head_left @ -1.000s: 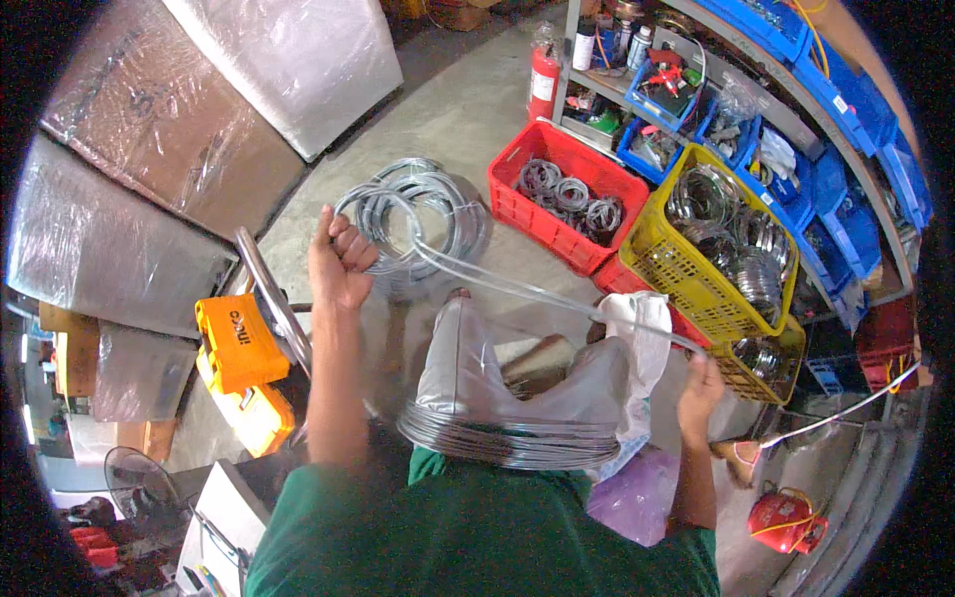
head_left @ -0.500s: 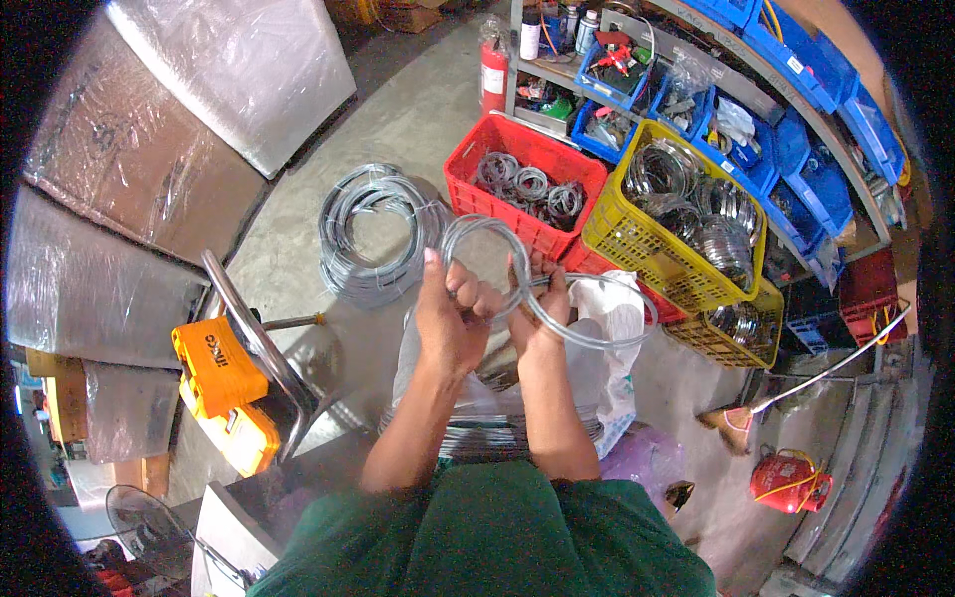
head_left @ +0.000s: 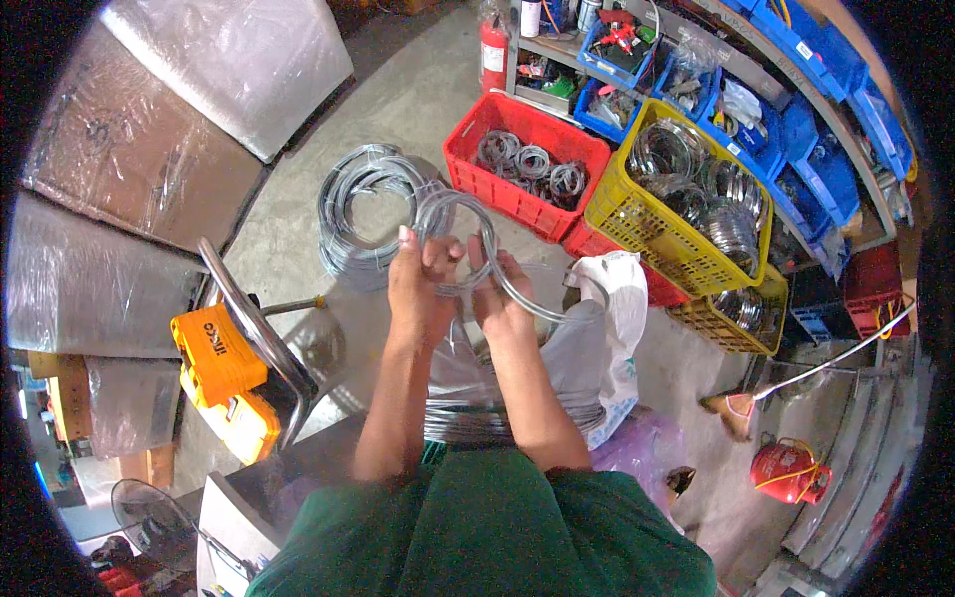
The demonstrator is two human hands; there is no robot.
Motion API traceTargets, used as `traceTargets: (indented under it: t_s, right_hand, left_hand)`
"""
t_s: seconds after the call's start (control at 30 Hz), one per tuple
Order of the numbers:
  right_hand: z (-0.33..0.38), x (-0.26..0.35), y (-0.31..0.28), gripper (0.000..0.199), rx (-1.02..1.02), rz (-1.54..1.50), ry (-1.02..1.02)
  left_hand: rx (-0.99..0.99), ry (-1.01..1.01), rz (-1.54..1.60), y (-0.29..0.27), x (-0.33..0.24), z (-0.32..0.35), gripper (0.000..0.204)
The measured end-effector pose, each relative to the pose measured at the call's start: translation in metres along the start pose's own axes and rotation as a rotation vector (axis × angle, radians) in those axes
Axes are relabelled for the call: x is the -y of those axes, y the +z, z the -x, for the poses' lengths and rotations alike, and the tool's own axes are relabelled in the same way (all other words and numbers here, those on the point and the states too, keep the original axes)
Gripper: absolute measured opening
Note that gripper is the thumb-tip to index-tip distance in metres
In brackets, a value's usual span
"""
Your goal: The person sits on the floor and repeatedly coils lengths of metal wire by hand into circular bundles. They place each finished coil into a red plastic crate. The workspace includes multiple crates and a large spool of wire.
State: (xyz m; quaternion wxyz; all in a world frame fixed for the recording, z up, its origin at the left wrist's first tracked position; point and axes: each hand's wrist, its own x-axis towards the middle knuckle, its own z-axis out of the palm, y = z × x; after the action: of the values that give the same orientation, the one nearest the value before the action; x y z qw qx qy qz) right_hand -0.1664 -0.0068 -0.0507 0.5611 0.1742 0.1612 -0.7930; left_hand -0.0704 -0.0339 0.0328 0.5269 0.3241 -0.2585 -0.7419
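My left hand (head_left: 422, 294) is closed around one side of a small coil of grey wire (head_left: 489, 239), with the thumb pointing up. My right hand (head_left: 503, 310) grips the coil's other side, its fingers partly behind the strands. A length of the wire runs out to the right past my right hand and blurs near its end. Below my forearms lies a stack of grey wire coils (head_left: 468, 422), partly under plastic sheeting and a white sack (head_left: 622, 298). Just beyond my left hand, a large bundle of grey wire coils (head_left: 343, 249) rests on the floor.
Ahead stand a red crate (head_left: 477, 184) and a yellow crate (head_left: 622, 214), both with wire coils inside. Blue bins (head_left: 786, 179) fill the shelf at right. Orange cases (head_left: 214, 348) sit beside a bent metal tube at left. A broom (head_left: 736, 413) and red tank (head_left: 786, 473) are at right.
Both hands have moved a little left and upward with the coil. The wide loop that hung out to the right of my right hand now shows as a shorter, blurred length.
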Motion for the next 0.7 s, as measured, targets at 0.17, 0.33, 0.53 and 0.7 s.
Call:
traceTargets:
  t_s: [0.17,0.33,0.53,0.7]
  right_hand:
    - [0.014,-0.003,0.012,0.041,0.52,-0.087,0.322]
    - [0.024,-0.022,-0.004,0.046,0.428,0.093,0.389]
    - [0.056,-0.038,-0.023,0.033,0.102,0.863,0.271]
    - [0.097,0.004,0.002,0.029,0.477,1.577,-0.747]
  left_hand:
    - [-0.093,0.052,0.059,0.005,0.021,-0.002,0.049]
    - [-0.066,0.147,0.05,-0.005,0.02,-0.007,0.048]
    - [-0.121,0.186,-0.19,-0.018,0.004,-0.016,0.046]
    - [-0.172,0.21,-0.575,-0.019,0.005,-0.008,0.045]
